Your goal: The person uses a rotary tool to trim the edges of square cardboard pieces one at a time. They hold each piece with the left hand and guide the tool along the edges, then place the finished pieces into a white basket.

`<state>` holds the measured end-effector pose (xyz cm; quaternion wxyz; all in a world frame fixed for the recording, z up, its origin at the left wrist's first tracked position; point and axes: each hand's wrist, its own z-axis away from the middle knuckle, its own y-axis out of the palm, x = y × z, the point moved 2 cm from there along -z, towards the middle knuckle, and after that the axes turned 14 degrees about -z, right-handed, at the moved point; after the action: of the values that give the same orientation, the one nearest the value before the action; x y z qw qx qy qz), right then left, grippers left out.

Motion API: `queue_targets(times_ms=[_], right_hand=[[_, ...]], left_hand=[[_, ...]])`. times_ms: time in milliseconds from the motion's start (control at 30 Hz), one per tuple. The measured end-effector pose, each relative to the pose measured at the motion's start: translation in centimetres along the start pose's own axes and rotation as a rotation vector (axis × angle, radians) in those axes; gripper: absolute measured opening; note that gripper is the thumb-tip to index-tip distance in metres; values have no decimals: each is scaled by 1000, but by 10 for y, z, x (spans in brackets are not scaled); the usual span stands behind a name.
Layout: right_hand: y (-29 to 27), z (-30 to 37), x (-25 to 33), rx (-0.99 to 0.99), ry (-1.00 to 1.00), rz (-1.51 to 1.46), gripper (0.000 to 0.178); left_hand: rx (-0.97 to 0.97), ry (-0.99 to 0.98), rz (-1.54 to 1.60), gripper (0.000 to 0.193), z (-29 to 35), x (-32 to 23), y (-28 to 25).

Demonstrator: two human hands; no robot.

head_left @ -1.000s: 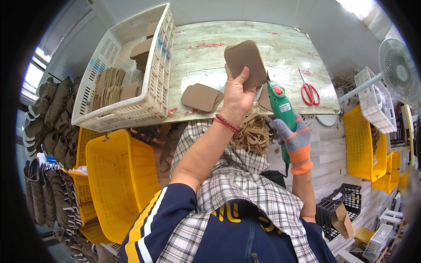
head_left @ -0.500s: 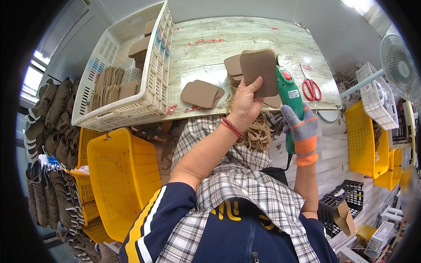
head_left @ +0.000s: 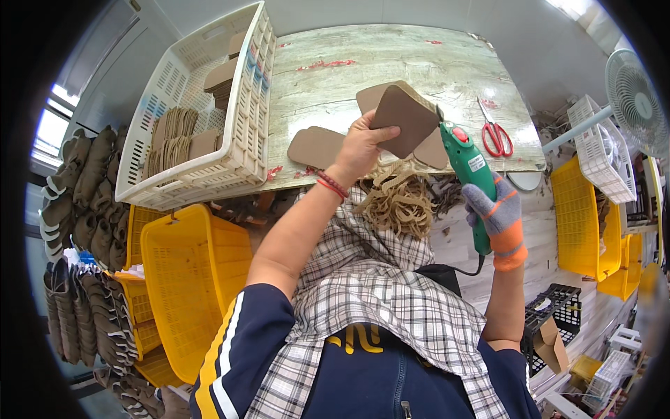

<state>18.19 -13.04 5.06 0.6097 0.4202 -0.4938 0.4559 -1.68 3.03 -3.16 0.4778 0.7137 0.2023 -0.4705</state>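
My left hand (head_left: 361, 145) grips a brown rounded pad (head_left: 405, 122) by its lower left edge, thumb on top. The pad is tilted, and a pale rough rim shows along its upper right side. My right hand (head_left: 497, 209), in a grey and orange glove, is wrapped round a green corded electric cutter (head_left: 469, 162). The cutter's dark tip lies at the pad's right corner; whether it touches cannot be made out. Several brown pads (head_left: 315, 145) lie on the table to the left, others partly hidden behind the held one. Curled tan trimmings (head_left: 401, 199) hang over my lap.
Red-handled scissors (head_left: 497, 136) lie right on the table (head_left: 391, 52). A white crate (head_left: 244, 133) with stacked pads stands at the left. Yellow baskets (head_left: 178, 279) are below left, another yellow basket (head_left: 576, 216) at the right. A fan (head_left: 635, 98) stands at far right.
My left hand has moved left and turned the pad to a slant. My right hand has shifted slightly right and down, with the cutter leaning more. More of the trimmings shows.
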Motion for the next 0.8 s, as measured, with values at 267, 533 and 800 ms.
queue_targets(times_ms=[267,533,800], right_hand=[[-1,13,-9,50,31,184,49],[9,11,-25,28,22,112,48],[9,6,-29,71,87,-10,44]], left_hand=[[100,-71,-450,36,8,-25,-25],[120,-215,-498,37,33,-17,-13],[203,-245,-579,31,39,-32,-13]])
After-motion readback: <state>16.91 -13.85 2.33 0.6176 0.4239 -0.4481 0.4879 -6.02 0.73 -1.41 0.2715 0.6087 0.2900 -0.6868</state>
